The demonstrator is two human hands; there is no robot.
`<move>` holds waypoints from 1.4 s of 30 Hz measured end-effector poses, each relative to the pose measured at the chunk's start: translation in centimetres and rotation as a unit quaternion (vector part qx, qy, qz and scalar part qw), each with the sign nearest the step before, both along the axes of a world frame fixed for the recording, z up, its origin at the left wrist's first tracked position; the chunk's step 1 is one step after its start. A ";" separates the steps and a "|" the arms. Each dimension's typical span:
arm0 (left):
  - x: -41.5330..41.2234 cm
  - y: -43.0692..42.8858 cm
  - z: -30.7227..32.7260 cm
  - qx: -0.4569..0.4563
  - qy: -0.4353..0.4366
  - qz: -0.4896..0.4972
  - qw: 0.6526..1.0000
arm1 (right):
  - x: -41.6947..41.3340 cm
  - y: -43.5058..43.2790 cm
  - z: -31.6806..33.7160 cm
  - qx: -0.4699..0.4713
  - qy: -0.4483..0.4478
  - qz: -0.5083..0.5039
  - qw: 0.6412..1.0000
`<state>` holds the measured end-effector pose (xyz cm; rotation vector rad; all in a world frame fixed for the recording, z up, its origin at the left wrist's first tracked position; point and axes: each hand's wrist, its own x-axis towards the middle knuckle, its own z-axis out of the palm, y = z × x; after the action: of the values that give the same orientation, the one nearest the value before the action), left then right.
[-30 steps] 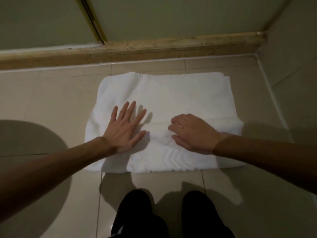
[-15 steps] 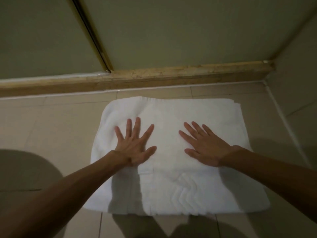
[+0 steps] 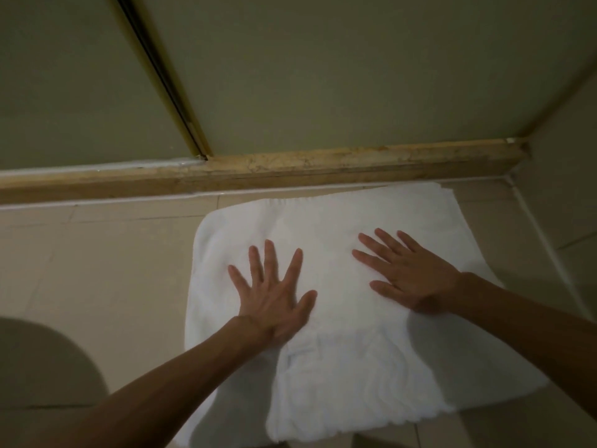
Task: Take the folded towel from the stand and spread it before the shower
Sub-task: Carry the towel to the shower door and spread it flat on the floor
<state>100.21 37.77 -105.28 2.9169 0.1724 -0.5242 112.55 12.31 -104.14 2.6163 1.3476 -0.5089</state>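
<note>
Floor point(image 3: 97, 253): pale tiles, running up to the raised stone curb point(image 3: 323, 169) of the shower, with the glass shower door point(image 3: 323, 76) above it. I read this as the right place for the task.

Towel point(image 3: 323, 227): white, lying on the floor in front of the curb, toward the floor's far right corner. Its far right corner sits touching or just short of the curb; the far left corner is a little further back, so the towel lies slightly skewed to the curb line. Near edge shows a woven zigzag band. A layered edge at the far right corner suggests it may not be fully unfolded; I cannot tell for sure.

Left hand point(image 3: 274, 295): flat on the towel, left of its middle, fingers spread, grip fully open, holding nothing.

Right hand point(image 3: 410, 276): flat on the towel, right of its middle, fingers extended, grip open, holding nothing.

Step in hand, my judgement: final smoothing and pressing flat; fetch and lay-down look done.

Next move calls for: sweeping palms outward toward the side edges to take out wrinkles, squaring the far edge to the curb, and checking the layered corner. Light pressure, or the towel will slide on tile.
</note>
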 end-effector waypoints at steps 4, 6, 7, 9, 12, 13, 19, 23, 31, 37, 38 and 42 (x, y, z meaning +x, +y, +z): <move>0.0 -2.5 0.2 -0.027 0.010 0.037 0.999 | 1.5 -0.8 0.0 0.000 0.006 -0.008 1.000; -0.1 -3.7 0.6 -0.051 0.015 0.049 0.997 | 2.1 -1.3 0.1 0.000 0.008 -0.014 1.000; -0.2 -4.4 0.7 -0.063 0.021 0.055 0.996 | 2.4 -1.5 0.2 -0.003 0.012 -0.020 1.000; -0.4 -5.7 1.0 -0.080 0.034 0.073 0.994 | 2.9 -1.8 0.5 -0.013 0.016 -0.029 0.999; -0.6 -7.4 1.1 -0.086 0.047 0.096 0.991 | 2.8 -1.7 1.0 -0.012 0.036 -0.054 0.998; -0.7 -7.6 1.1 -0.083 0.046 0.099 0.990 | 2.7 -1.6 1.2 -0.006 0.047 -0.065 0.997; -1.2 -6.8 0.8 -0.066 0.011 0.074 0.995 | 1.7 -2.8 1.6 -0.032 0.055 -0.101 0.993; -1.2 -6.3 0.4 -0.065 -0.015 0.066 0.996 | 1.0 -3.5 1.5 -0.039 0.058 -0.121 0.990; 1.6 -0.2 0.6 0.008 -0.105 0.042 0.994 | 0.1 -3.0 1.6 -0.052 0.033 -0.154 0.986; 5.8 4.8 1.4 0.019 -0.073 0.076 0.994 | -0.7 -2.7 1.4 -0.048 0.041 -0.197 0.978; 6.1 5.0 1.6 0.022 -0.064 0.082 0.994 | -0.7 -2.6 1.4 -0.044 0.042 -0.194 0.979; 6.2 5.0 2.2 0.036 -0.079 0.094 0.992 | -0.9 -2.4 1.3 -0.030 0.051 -0.185 0.981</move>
<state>106.42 42.77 -103.08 2.9535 0.4493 -0.2611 111.67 9.88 -102.89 2.8332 0.8483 -0.7302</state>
